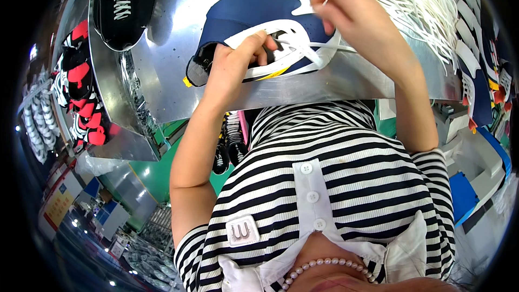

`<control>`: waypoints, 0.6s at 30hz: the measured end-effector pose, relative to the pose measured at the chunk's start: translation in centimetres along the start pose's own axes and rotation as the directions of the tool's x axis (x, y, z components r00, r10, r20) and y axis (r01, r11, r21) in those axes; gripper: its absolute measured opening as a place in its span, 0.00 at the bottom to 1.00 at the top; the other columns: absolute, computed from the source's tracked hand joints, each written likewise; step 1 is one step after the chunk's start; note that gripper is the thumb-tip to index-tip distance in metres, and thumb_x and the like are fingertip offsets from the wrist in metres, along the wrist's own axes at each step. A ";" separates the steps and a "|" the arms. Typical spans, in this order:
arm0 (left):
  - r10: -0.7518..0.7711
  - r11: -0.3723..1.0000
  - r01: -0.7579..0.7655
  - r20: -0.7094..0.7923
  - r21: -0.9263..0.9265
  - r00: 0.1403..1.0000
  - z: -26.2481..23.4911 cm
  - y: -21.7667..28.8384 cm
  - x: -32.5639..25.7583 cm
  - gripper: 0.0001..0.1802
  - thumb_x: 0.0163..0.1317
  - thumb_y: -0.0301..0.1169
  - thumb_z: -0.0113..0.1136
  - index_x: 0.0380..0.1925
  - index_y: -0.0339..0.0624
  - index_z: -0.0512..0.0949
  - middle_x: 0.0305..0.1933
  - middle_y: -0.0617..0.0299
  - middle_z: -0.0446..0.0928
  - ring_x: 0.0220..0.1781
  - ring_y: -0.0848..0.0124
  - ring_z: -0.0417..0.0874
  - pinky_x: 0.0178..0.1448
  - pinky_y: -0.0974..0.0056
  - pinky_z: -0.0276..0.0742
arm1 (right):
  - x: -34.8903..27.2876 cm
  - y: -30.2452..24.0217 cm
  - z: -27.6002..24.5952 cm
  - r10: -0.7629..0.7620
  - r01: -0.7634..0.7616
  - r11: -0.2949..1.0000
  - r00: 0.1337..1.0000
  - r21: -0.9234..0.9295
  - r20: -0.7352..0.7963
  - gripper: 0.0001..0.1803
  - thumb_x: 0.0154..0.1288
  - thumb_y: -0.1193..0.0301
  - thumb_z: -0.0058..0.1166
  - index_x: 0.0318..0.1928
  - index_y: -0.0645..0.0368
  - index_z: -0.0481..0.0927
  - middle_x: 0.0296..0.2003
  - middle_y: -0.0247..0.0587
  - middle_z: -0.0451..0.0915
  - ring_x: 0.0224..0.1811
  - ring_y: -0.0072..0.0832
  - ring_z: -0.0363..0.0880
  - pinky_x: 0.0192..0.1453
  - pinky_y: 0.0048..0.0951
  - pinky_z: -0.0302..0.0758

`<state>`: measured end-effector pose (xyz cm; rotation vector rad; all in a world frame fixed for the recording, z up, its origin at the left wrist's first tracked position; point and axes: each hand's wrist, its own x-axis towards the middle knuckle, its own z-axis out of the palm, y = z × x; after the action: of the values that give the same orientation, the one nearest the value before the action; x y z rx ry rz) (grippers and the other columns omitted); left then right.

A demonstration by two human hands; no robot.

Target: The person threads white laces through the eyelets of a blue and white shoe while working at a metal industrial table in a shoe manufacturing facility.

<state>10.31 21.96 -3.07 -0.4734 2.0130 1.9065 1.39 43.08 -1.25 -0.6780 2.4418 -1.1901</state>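
Lacing is apparently in hand. The navy-and-white shoe upper (259,10) lies at twelve o'clock on the metal surface (170,89); loose white laces (413,0), toward one. Left hand (230,65): closed on the upper's opening, fingers partly hidden. Right hand (354,19): half-curled, fingertips blurred; hold indeterminable. Drawing lace through would require steady bracing.
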 end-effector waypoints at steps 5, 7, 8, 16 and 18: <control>0.255 0.949 -0.244 -0.030 0.198 0.966 1.5 0.2 0.7 0.11 0.56 0.26 0.70 0.38 0.35 0.83 0.32 0.64 0.83 0.33 0.76 0.81 0.41 0.70 0.77 | 0.4 2.6 6.2 -0.095 0.150 0.968 0.962 0.203 -0.257 0.09 0.69 0.66 0.52 0.46 0.55 0.78 0.29 0.39 0.83 0.31 0.35 0.83 0.36 0.35 0.76; 0.332 0.915 -0.309 -0.049 0.258 0.942 2.0 0.6 1.0 0.12 0.56 0.26 0.70 0.39 0.34 0.83 0.34 0.63 0.84 0.34 0.75 0.83 0.41 0.69 0.78 | 0.5 2.6 6.9 -0.279 0.302 0.953 0.870 -0.008 -0.406 0.10 0.70 0.66 0.52 0.46 0.56 0.77 0.32 0.41 0.84 0.33 0.39 0.83 0.36 0.38 0.77; 0.310 0.901 -0.284 -0.029 0.328 0.950 1.7 0.6 1.2 0.11 0.55 0.25 0.70 0.39 0.34 0.83 0.35 0.61 0.85 0.36 0.76 0.84 0.41 0.69 0.78 | 0.6 2.6 7.0 -0.250 0.256 0.966 0.893 -0.034 -0.375 0.10 0.70 0.66 0.51 0.46 0.57 0.77 0.33 0.42 0.84 0.33 0.40 0.84 0.37 0.40 0.77; 0.142 0.664 -0.176 -0.108 -0.727 0.984 -5.1 5.4 -6.4 0.20 0.49 0.18 0.64 0.45 0.39 0.77 0.24 0.68 0.72 0.29 0.78 0.73 0.38 0.75 0.67 | 1.3 3.5 6.8 -0.010 -0.033 0.989 0.956 -0.141 -0.292 0.14 0.73 0.64 0.47 0.52 0.58 0.74 0.30 0.49 0.83 0.35 0.47 0.83 0.41 0.45 0.76; 0.538 0.214 -0.398 -0.232 -0.892 0.810 -8.5 10.7 -10.7 0.17 0.42 0.14 0.67 0.29 0.44 0.74 0.20 0.69 0.67 0.20 0.78 0.66 0.28 0.73 0.60 | 1.6 3.0 7.6 -0.052 -0.006 0.985 0.943 -0.171 -0.329 0.14 0.74 0.66 0.48 0.54 0.58 0.74 0.28 0.41 0.83 0.29 0.37 0.82 0.37 0.35 0.75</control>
<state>14.95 14.20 11.71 0.1248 0.7499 3.2969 2.96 38.93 -8.26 -0.5926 2.8500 -1.1974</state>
